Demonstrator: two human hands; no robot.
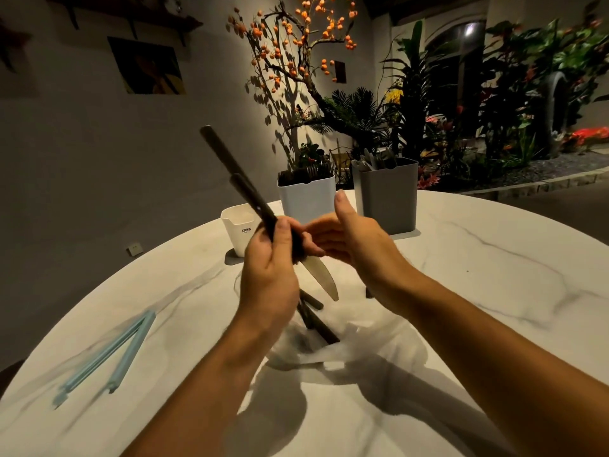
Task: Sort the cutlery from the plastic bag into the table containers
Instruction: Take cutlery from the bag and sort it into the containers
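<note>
White marble-look stone with thin grey veins makes up the round surface (478, 258) I am watching through the head camera. My left hand (273, 268) is raised above the middle of it, fingers (283, 239) curled tight round a bundle of dark-handled cutlery (250, 199): two slim matte black handles slant up and to the left, and one smooth silver knife blade (321, 275) with a rounded tip points down to the right. My right hand (349, 239) hovers just beside the bundle, palm turned toward it, fingers straight and loose, thumb up, gripping nothing; I cannot tell whether its fingertips touch the handles.

Below the hands, near the middle of the surface, lies the crumpled clear plastic bag (362, 344), thin and glossy, with more dark handles (313, 315) sticking out of its mouth. My forearms cover part of it.

Toward the far edge stand three containers, each with rounded corners: a small white plastic tub (239, 232) with dark lettering, partly hidden by my left hand; a taller white bin (306, 199) holding dark handles; and a tall grey bin (389, 196) holding pale grey utensils. The two tall ones stand just beside each other.

Near the left edge lie pale blue plastic strips (108, 351), long and narrow, joined in a V shape. Beyond the surface are a tree with orange fruit (290, 44) and green plants.
</note>
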